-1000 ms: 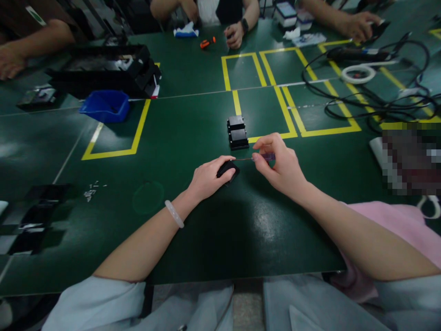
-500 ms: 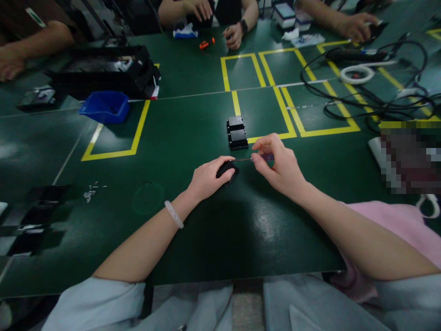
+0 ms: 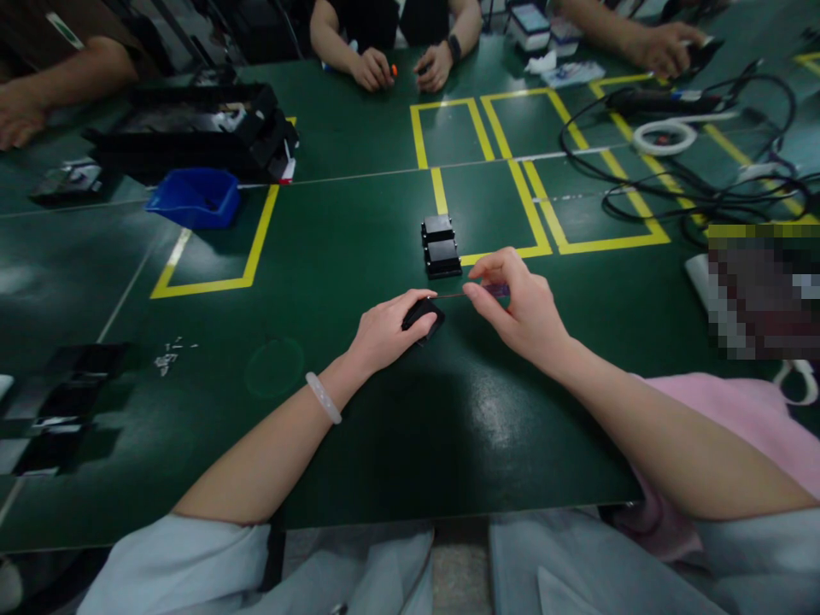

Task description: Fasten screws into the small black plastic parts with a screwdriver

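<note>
On the green table, my left hand point(image 3: 388, 331) grips a small black part point(image 3: 430, 323) between thumb and fingers. My right hand point(image 3: 522, 307) is closed around the purplish handle of a thin screwdriver point(image 3: 498, 291). Its shaft points left, and the tip meets the upper edge of the black part, by my left fingertips. Just beyond my hands lie two black blocks point(image 3: 442, 249) in a row, with small silver screws along their sides.
Small screws point(image 3: 167, 357) and more black parts point(image 3: 77, 389) lie at the left. A blue bin point(image 3: 198, 198) stands near a black tray point(image 3: 192, 128). Cables point(image 3: 679, 192) sprawl at the right. A person's hands point(image 3: 375, 70) rest across the table.
Across the table, the person's hand has come down to the table and now holds the orange item. My hands have hardly moved; my right thumb has shifted slightly.
</note>
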### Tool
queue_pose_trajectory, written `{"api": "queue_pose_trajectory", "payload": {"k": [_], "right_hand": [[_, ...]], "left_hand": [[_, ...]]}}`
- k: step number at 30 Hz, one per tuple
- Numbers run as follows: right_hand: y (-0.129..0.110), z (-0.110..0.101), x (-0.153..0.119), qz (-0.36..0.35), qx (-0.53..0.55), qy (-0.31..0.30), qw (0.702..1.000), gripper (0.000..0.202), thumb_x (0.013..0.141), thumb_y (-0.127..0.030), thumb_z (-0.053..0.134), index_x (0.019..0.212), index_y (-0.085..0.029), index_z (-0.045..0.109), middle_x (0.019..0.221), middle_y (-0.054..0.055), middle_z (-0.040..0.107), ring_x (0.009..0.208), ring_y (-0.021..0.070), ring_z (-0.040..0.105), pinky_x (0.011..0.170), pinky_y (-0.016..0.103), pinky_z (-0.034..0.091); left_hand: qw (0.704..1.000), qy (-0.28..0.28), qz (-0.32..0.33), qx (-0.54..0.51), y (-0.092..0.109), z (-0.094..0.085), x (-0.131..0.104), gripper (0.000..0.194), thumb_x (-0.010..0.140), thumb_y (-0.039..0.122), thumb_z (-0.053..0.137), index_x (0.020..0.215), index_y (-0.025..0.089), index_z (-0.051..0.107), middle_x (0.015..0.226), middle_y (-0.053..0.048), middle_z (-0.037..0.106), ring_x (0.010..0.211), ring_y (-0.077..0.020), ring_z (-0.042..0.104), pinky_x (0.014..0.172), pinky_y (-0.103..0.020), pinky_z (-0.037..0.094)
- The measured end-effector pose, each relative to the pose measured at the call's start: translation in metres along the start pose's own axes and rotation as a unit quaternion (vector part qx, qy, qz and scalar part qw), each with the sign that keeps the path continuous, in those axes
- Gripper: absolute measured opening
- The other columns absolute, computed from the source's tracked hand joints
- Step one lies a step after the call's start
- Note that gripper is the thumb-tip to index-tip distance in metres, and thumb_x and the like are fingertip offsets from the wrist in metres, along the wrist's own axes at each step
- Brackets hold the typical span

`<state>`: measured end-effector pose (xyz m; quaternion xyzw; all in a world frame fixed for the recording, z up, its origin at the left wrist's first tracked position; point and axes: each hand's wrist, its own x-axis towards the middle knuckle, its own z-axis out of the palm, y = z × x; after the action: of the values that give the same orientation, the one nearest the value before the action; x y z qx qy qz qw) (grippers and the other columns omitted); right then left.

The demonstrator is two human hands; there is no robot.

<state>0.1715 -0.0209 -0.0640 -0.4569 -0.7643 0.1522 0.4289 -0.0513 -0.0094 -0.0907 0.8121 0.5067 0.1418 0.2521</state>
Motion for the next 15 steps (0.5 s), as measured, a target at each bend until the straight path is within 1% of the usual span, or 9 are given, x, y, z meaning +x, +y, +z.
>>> {"api": "queue_pose_trajectory", "payload": {"k": [2,6,8,10,15], "right_hand": [[0.0001,0.0000,0.0000,0.002,-0.002,0.000,1.000,0.011,0.092,-0.030,0.057,0.099,-0.024,0.052,0.083,0.000,0.059,0.073,0.0161,0.062,0.070,0.031,0.048],[-0.0006,0.0009,0.0001,-0.008,0.000,0.017,1.000,0.016,0.088,-0.020,0.057,0.102,-0.024,0.051,0.081,-0.001,0.057,0.070,0.0154,0.060,0.068,0.030,0.047],[-0.0008,0.0011,0.0002,-0.011,-0.001,0.019,1.000,0.018,0.086,-0.018,0.057,0.102,-0.024,0.051,0.080,-0.002,0.056,0.069,0.0152,0.059,0.067,0.030,0.047],[-0.0008,0.0008,0.0003,-0.012,-0.002,0.015,1.000,0.017,0.087,-0.020,0.057,0.102,-0.024,0.051,0.081,-0.001,0.057,0.070,0.0156,0.060,0.068,0.030,0.047],[-0.0005,-0.0002,0.0002,0.002,-0.006,-0.005,1.000,0.012,0.093,-0.032,0.056,0.099,-0.023,0.052,0.084,0.000,0.060,0.074,0.0167,0.063,0.071,0.031,0.048]], "left_hand": [[1.000,0.000,-0.001,0.002,0.0001,0.0000,-0.0001,0.044,0.098,0.050,0.042,0.134,0.029,0.057,0.127,-0.002,0.068,0.109,-0.0257,0.066,0.088,-0.035,0.047],[1.000,0.000,-0.006,0.003,0.0008,-0.0005,0.0000,0.044,0.098,0.050,0.043,0.133,0.028,0.058,0.125,-0.002,0.069,0.107,-0.0258,0.066,0.087,-0.036,0.047],[1.000,0.000,-0.007,0.004,0.0012,-0.0007,0.0003,0.045,0.097,0.049,0.043,0.134,0.028,0.058,0.124,-0.002,0.069,0.106,-0.0257,0.067,0.086,-0.036,0.048],[1.000,0.000,-0.006,0.005,0.0014,-0.0007,0.0005,0.045,0.097,0.049,0.043,0.134,0.028,0.058,0.126,-0.002,0.069,0.106,-0.0255,0.067,0.087,-0.036,0.048],[1.000,-0.001,-0.002,0.004,0.0005,-0.0005,0.0002,0.045,0.098,0.051,0.042,0.134,0.029,0.057,0.127,-0.001,0.069,0.109,-0.0255,0.066,0.089,-0.036,0.048]]}}
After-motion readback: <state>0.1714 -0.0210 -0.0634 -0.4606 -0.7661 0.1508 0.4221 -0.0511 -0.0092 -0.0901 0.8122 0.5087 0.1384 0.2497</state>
